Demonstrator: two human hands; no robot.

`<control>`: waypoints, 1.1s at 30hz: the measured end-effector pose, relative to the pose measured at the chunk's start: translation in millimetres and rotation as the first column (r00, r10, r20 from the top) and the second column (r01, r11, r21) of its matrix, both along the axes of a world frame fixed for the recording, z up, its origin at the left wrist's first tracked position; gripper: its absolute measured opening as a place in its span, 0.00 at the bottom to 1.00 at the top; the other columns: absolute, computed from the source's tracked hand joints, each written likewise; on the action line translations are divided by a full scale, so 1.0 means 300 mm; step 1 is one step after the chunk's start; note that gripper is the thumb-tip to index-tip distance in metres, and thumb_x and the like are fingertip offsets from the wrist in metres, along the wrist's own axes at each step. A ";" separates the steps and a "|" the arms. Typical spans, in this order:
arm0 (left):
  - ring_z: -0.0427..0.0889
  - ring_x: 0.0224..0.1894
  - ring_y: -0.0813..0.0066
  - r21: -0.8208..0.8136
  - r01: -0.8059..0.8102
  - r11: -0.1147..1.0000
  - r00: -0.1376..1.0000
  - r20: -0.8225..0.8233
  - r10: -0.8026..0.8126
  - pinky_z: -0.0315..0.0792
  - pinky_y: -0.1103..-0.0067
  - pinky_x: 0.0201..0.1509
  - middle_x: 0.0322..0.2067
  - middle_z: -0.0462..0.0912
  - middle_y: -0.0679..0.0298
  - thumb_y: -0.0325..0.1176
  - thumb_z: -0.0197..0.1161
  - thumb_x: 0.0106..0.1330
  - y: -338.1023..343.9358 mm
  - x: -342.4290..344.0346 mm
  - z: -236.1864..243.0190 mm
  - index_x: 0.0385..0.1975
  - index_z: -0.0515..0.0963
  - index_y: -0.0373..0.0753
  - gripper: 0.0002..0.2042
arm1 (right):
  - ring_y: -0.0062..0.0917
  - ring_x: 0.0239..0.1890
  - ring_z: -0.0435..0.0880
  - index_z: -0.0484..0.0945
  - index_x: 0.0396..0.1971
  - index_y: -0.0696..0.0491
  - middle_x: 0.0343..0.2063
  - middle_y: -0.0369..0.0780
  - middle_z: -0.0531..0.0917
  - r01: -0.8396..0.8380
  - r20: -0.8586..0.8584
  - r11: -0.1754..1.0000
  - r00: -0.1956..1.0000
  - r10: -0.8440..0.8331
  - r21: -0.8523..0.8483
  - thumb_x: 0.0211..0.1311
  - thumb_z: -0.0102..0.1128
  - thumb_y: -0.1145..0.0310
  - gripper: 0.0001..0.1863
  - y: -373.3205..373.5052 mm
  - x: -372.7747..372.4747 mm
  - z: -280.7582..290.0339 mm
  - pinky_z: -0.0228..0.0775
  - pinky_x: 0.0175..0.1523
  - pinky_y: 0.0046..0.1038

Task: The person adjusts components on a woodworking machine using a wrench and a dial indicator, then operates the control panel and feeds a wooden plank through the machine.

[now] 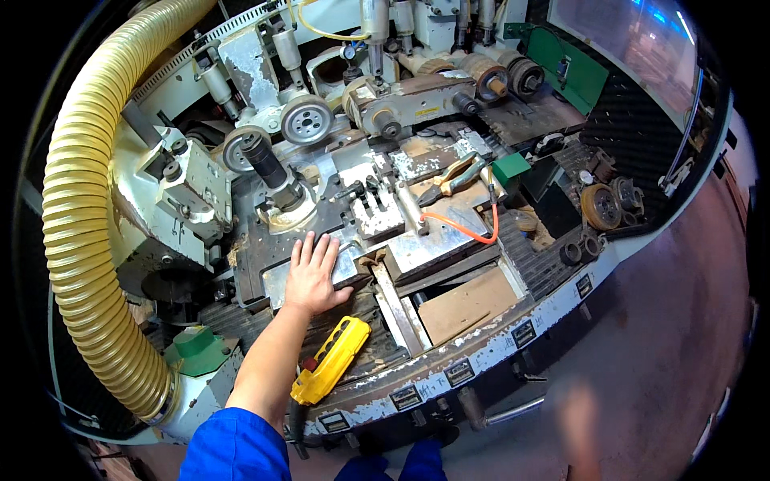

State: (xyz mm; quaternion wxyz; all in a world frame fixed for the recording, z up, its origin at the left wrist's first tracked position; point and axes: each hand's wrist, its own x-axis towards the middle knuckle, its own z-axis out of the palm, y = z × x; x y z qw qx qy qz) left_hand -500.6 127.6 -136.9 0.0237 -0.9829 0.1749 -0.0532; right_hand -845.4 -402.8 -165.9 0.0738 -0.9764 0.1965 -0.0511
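Note:
My left hand [313, 276] lies flat on the machine's metal bed plate [277, 280], its fingers spread and nothing in it. A hex key [346, 247] lies just beyond the fingertips. Beside my left wrist rests a yellow push-button pendant [341, 361] with a black cable end. Low on the right, my right hand [577, 417] hangs over the floor in front of the machine. It is smeared, so its fingers cannot be made out. Farther back on the bed lie pliers [453, 178] with teal and orange handles, beside an orange air hose [459, 228].
A ribbed yellow hose [76, 192] curves down the left side. Feed wheels [306, 120] and a black upright spindle [265, 160] stand behind my left hand. A brown board [469, 305] lies in a recess near the front rail. A crank handle [513, 411] juts out in front.

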 end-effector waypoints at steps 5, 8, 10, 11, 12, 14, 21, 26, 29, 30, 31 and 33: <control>0.53 0.79 0.47 -0.006 0.014 1.000 1.000 0.013 -0.014 0.42 0.54 0.82 0.74 0.62 0.53 0.60 0.74 0.51 0.000 0.005 0.005 0.76 0.59 0.42 0.53 | 0.47 0.43 0.83 0.79 0.47 0.59 0.41 0.52 0.83 -0.026 -0.306 1.000 0.952 0.030 0.015 0.64 0.60 0.68 0.14 0.154 -0.057 0.246 0.76 0.48 0.46; 0.52 0.79 0.47 0.008 0.010 1.000 1.000 0.003 -0.010 0.42 0.54 0.82 0.74 0.62 0.53 0.60 0.73 0.51 -0.008 0.003 0.011 0.76 0.59 0.42 0.53 | 0.45 0.43 0.83 0.81 0.47 0.58 0.43 0.50 0.83 -0.206 -0.296 0.973 0.940 0.167 -0.105 0.67 0.58 0.67 0.14 0.206 -0.121 0.267 0.76 0.46 0.45; 0.52 0.79 0.47 0.009 0.013 1.000 1.000 0.010 -0.013 0.41 0.54 0.83 0.74 0.62 0.53 0.60 0.73 0.51 0.001 0.006 0.006 0.76 0.59 0.42 0.53 | 0.45 0.41 0.83 0.81 0.44 0.58 0.40 0.50 0.82 -0.306 -0.284 0.934 0.926 0.247 -0.186 0.67 0.59 0.65 0.13 0.225 -0.122 0.273 0.75 0.44 0.46; 0.51 0.79 0.47 0.008 0.014 1.000 1.000 0.014 -0.015 0.41 0.54 0.83 0.74 0.62 0.53 0.60 0.73 0.51 0.004 0.002 0.004 0.76 0.59 0.43 0.53 | 0.44 0.40 0.83 0.81 0.43 0.58 0.39 0.50 0.82 -0.250 -0.279 0.956 0.939 0.201 -0.153 0.67 0.59 0.64 0.13 0.244 -0.102 0.291 0.75 0.43 0.46; 0.51 0.79 0.47 0.009 0.007 1.000 1.000 -0.006 -0.007 0.41 0.54 0.83 0.75 0.61 0.53 0.60 0.73 0.52 0.001 -0.003 0.013 0.76 0.58 0.42 0.53 | 0.44 0.39 0.83 0.81 0.42 0.57 0.38 0.49 0.83 -0.188 -0.275 0.975 0.950 0.148 -0.122 0.67 0.60 0.63 0.13 0.273 -0.079 0.323 0.75 0.42 0.46; 0.51 0.79 0.47 0.010 0.005 1.000 1.000 -0.007 -0.005 0.40 0.54 0.83 0.75 0.61 0.53 0.60 0.73 0.52 0.003 -0.004 0.009 0.76 0.58 0.42 0.53 | 0.44 0.37 0.83 0.81 0.41 0.57 0.36 0.49 0.83 0.075 -0.277 0.996 0.959 -0.057 0.055 0.66 0.62 0.60 0.15 0.332 -0.026 0.400 0.76 0.41 0.45; 0.49 0.80 0.48 0.017 -0.003 1.000 1.000 -0.016 0.003 0.40 0.55 0.83 0.76 0.60 0.54 0.60 0.72 0.53 0.001 -0.007 0.021 0.76 0.58 0.42 0.52 | 0.41 0.36 0.85 0.81 0.41 0.57 0.33 0.49 0.85 0.342 -0.423 0.890 0.885 -0.196 0.302 0.60 0.69 0.53 0.21 0.418 0.079 0.592 0.77 0.43 0.43; 0.49 0.80 0.48 0.010 0.001 1.000 1.000 -0.018 -0.001 0.40 0.55 0.83 0.76 0.60 0.54 0.61 0.72 0.53 0.003 0.001 0.004 0.76 0.58 0.42 0.52 | 0.41 0.37 0.85 0.81 0.42 0.57 0.33 0.48 0.85 0.257 -0.524 0.857 0.852 0.017 0.446 0.60 0.69 0.52 0.22 0.486 -0.027 0.507 0.77 0.43 0.42; 0.50 0.80 0.47 0.014 0.012 1.000 1.000 -0.003 -0.012 0.41 0.54 0.83 0.75 0.61 0.53 0.60 0.72 0.52 0.005 -0.011 0.014 0.76 0.59 0.42 0.52 | 0.41 0.37 0.85 0.81 0.42 0.57 0.34 0.48 0.85 0.204 -0.550 0.800 0.816 0.180 0.564 0.60 0.69 0.52 0.22 0.621 -0.135 0.349 0.78 0.44 0.42; 0.51 0.79 0.47 0.003 0.018 1.000 1.000 0.010 -0.018 0.41 0.54 0.83 0.75 0.61 0.53 0.61 0.73 0.51 0.006 -0.011 0.010 0.75 0.60 0.41 0.52 | 0.41 0.37 0.85 0.81 0.42 0.57 0.34 0.47 0.85 0.201 -0.552 0.776 0.805 0.217 0.598 0.60 0.69 0.52 0.23 0.676 -0.170 0.286 0.78 0.44 0.42; 0.51 0.79 0.47 -0.012 0.022 1.000 0.999 0.026 -0.022 0.41 0.54 0.82 0.75 0.62 0.53 0.61 0.73 0.50 0.006 -0.003 0.007 0.75 0.61 0.41 0.52 | 0.41 0.37 0.85 0.81 0.42 0.57 0.34 0.47 0.85 0.207 -0.557 0.751 0.792 0.248 0.628 0.60 0.69 0.52 0.23 0.730 -0.199 0.225 0.78 0.44 0.42; 0.50 0.79 0.47 -0.026 0.036 0.999 0.999 0.031 -0.035 0.40 0.54 0.83 0.75 0.62 0.54 0.60 0.73 0.50 0.013 -0.001 -0.002 0.75 0.61 0.41 0.52 | 0.40 0.37 0.85 0.81 0.43 0.56 0.34 0.47 0.86 0.225 -0.559 0.707 0.780 0.282 0.670 0.60 0.69 0.52 0.23 0.833 -0.237 0.119 0.78 0.44 0.42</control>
